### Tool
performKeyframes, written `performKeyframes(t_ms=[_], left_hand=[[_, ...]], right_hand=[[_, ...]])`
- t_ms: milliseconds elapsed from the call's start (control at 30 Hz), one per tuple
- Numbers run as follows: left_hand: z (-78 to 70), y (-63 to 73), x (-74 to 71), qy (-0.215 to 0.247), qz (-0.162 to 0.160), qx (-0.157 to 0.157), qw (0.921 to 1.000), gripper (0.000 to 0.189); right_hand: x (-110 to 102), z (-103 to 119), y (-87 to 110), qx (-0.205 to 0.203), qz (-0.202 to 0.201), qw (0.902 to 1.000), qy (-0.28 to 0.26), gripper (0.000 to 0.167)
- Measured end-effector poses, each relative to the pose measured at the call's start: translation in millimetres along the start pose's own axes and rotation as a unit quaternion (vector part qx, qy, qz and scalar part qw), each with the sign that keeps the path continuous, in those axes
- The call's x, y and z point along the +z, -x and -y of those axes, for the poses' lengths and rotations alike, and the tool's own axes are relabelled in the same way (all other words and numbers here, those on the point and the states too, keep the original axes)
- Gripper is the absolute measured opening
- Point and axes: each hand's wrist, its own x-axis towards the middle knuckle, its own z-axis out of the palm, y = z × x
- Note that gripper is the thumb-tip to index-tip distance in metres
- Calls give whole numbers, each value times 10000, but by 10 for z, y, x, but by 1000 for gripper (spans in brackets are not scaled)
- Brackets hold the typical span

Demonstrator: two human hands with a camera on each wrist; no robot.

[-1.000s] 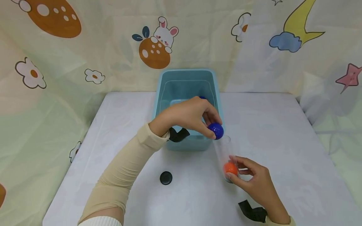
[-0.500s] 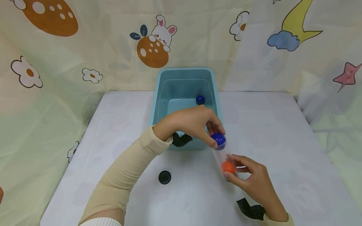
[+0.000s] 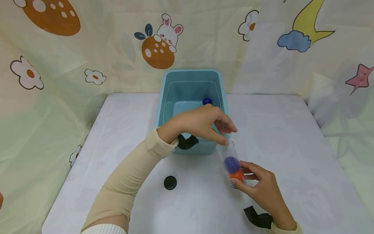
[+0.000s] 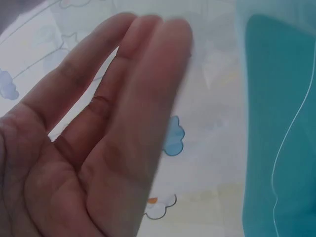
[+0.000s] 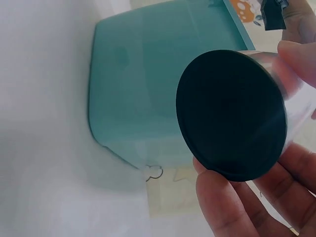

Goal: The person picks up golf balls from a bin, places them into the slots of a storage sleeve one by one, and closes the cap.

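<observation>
My right hand [image 3: 264, 185] grips a clear plastic tube [image 3: 222, 152] around its lower part, tilted with its mouth toward the bin. Inside the tube a blue ball [image 3: 232, 164] rests on an orange ball [image 3: 237, 175], which the thumb partly covers. The right wrist view shows the tube's black bottom [image 5: 232, 116] from below, with fingers wrapped about it. Just over the tube's mouth, my left hand [image 3: 201, 123] holds nothing, its thumb tip right at the rim. Its fingers [image 4: 94, 98] are loosely extended in the left wrist view.
A light blue bin [image 3: 164, 94] stands at the table's back, under my left forearm and hand. One more blue ball [image 3: 207, 101] lies in it. A black round cap [image 3: 170, 183] lies on the white tabletop [image 3: 193, 204]. A patterned cloth [image 3: 117, 48] hangs behind.
The blue ball left my left hand's fingers and slid down the tube onto the orange ball. The left hand came down to the mouth, then let go. My right hand stays around the tube.
</observation>
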Motion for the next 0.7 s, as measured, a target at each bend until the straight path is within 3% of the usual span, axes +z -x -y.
performKeyframes(t_ms=[267, 700], left_hand=[[5, 30, -164, 339, -948, -328, 9944, 49], [282, -58, -346, 1002, -2056, -284, 9731, 53]], right_hand=[[9, -26, 14, 156, 5, 9998, 83, 53], [28, -51, 69, 373, -90, 9992, -71, 51]])
